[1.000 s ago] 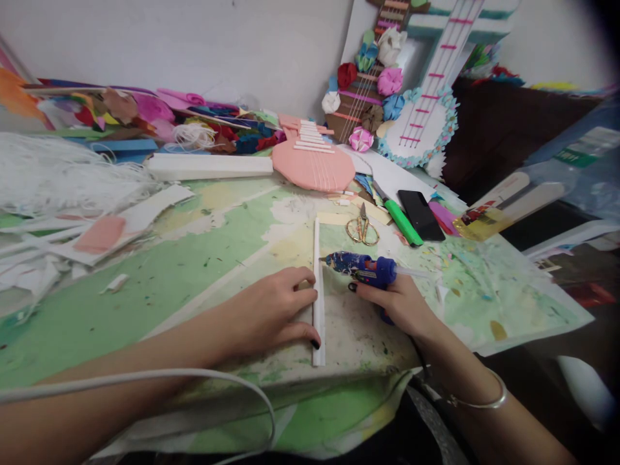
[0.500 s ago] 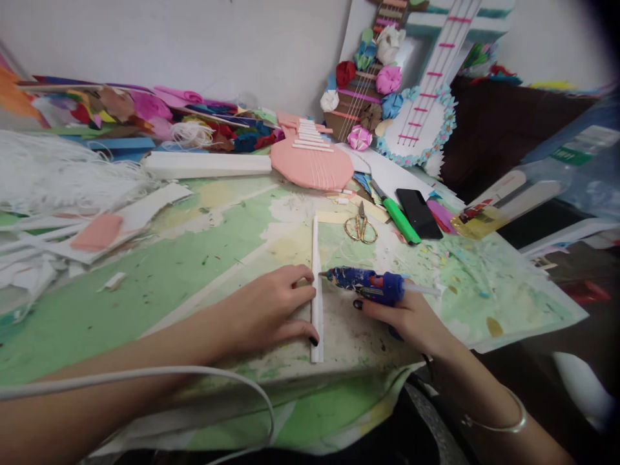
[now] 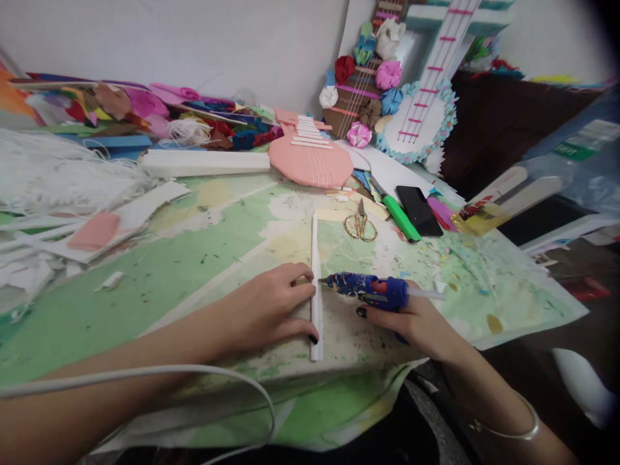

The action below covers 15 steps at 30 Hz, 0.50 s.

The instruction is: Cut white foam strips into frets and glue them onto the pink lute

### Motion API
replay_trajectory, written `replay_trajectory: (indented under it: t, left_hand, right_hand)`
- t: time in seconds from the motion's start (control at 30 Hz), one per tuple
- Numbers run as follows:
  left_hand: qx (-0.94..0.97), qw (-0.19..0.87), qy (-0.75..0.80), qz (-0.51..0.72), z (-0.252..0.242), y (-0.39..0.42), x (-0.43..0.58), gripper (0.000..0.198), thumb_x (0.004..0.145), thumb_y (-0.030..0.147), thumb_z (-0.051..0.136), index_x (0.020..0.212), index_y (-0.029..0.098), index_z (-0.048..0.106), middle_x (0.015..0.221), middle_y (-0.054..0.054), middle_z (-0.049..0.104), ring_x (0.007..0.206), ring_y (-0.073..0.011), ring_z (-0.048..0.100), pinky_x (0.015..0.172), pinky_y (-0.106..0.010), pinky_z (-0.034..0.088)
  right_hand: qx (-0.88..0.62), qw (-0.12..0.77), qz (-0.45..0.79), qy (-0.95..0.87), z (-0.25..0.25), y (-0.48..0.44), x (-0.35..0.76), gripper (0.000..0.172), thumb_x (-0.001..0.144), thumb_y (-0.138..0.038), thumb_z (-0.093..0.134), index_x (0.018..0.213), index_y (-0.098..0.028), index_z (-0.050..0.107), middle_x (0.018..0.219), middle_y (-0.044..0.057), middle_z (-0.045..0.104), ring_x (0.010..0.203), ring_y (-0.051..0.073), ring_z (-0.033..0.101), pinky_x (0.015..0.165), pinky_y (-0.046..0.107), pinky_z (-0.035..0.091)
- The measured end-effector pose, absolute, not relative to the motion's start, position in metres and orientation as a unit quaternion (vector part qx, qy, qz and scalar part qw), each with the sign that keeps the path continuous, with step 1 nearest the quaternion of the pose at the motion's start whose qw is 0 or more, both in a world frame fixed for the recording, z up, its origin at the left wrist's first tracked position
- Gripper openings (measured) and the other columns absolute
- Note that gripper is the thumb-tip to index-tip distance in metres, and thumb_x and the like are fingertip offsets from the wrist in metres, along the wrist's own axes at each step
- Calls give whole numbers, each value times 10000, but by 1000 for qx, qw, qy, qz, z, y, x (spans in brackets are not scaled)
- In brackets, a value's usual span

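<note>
The left hand (image 3: 271, 310) lay flat with fingers spread against the long white foam strip (image 3: 316, 284), pinning it to the green paint-stained table (image 3: 159, 278). The right hand (image 3: 416, 320) gripped a blue glue gun (image 3: 371, 289), its nozzle touching the strip's right edge, with gold scissors (image 3: 361, 226) lying beyond.

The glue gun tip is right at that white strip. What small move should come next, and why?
Probably slide the glue gun nozzle along the white strip. The right hand holds its tip against the strip's edge, and the left hand pins the strip flat, so it looks steady for a glue line.
</note>
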State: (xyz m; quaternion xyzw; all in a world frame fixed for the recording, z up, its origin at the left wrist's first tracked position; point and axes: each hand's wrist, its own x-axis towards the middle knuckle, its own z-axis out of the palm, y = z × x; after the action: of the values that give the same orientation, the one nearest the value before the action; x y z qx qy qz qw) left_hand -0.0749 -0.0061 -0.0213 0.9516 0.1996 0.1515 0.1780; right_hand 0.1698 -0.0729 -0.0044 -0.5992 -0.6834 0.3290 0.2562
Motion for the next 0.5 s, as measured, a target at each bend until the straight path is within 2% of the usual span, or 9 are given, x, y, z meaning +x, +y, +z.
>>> replay_trajectory:
  t: [0.2,0.5]
  left_hand:
    - [953,172,201,149,-22,-6,-75,391,811,498,542,937,130,582,1084,-147,532,982,-237,543,843,-378,471]
    - [951,178,199,152,-22,-7,-75,387,811,493,547,938,130,586,1095,-145,532,961,-228,543,833,-380,477]
  right_hand:
    - [-585,268,343,-684,-4,-69,167,145,754,-280,596,796,-171,683,770,21,660,740,191,567,675,285,460]
    - [-627,237,333,-664,0,-85,169,182,707,-323,630,763,-162,695,746,39,644,680,186,542,622,299,450]
